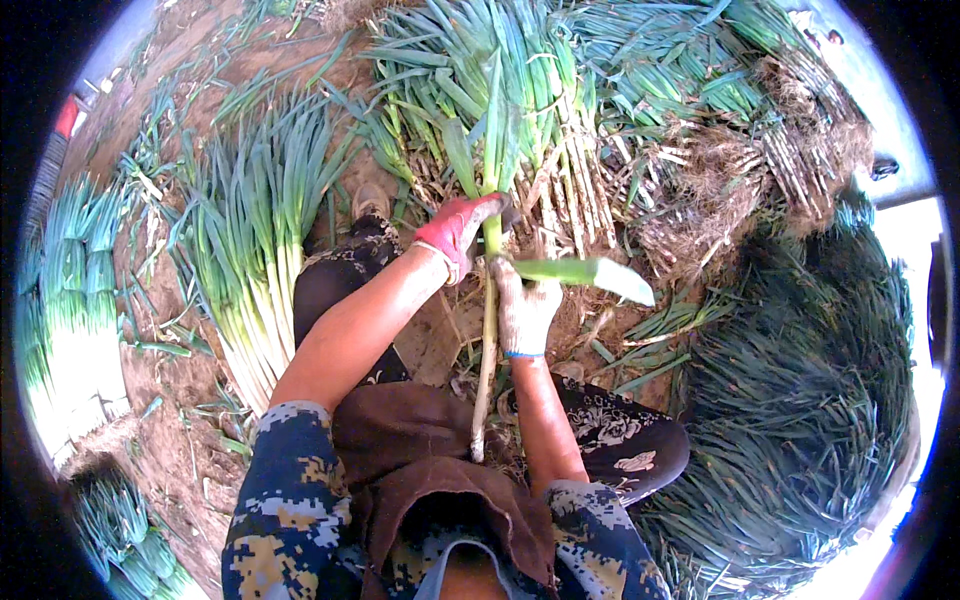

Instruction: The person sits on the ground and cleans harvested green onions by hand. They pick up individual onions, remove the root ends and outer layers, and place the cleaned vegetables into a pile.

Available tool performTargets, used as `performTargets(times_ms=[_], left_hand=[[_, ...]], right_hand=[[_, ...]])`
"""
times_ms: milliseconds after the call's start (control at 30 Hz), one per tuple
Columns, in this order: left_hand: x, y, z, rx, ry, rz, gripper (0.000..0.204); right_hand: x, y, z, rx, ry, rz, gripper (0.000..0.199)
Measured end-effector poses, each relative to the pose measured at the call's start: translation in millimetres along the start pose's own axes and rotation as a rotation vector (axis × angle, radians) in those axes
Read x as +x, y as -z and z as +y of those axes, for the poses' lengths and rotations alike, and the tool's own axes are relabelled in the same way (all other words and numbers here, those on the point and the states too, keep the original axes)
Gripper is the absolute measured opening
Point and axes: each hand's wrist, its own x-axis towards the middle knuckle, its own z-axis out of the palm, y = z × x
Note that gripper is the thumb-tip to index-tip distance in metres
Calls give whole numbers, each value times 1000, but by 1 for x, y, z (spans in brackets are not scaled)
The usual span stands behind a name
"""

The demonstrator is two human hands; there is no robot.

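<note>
My left hand (458,232), in a red and pale glove, is closed round the green upper part of a long green onion (489,350). The stalk hangs upright in front of me, its white root end down near the brown apron (410,420). Just below, my right hand (528,312), in a white knitted glove with a blue cuff edge, is closed beside the stalk. A broad green onion leaf (590,274) sticks out to the right from its fingertips. Whether the leaf is still joined to the stalk is hidden by the fingers.
Trimmed green onions (250,230) lie to my left, with neat bundles (85,290) farther left. Untrimmed ones with roots (570,150) lie ahead and at the far right (800,150). A large dark green leaf heap (800,400) fills the right. Loose leaves litter the soil floor (180,400).
</note>
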Motion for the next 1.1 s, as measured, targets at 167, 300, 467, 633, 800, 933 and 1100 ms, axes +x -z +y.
performTargets(times_ms=[167, 300, 467, 633, 800, 933, 1100], left_hand=[[1, 11, 17, -207, 50, -98, 22], [-4, 6, 25, -333, 60, -194, 19], [-5, 27, 56, -334, -52, -233, 22], [-28, 10, 67, -247, 5, -240, 32], [-25, 16, 49, -144, 121, -143, 38], [-20, 4, 39, 56, 27, -114, 29], [-17, 10, 38, 229, -70, -183, 29]], right_hand=[[-53, 41, -19, 195, -312, 82, 58], [-94, 104, 6, -44, -343, 140, 43], [-116, 174, 8, -1070, -471, -519, 36], [-104, 170, 28, -1401, -356, -898, 44], [-30, 78, -23, -716, -68, -359, 64], [-7, 4, -49, -577, 158, -222, 67], [14, -11, -29, -109, -83, -160, 29]])
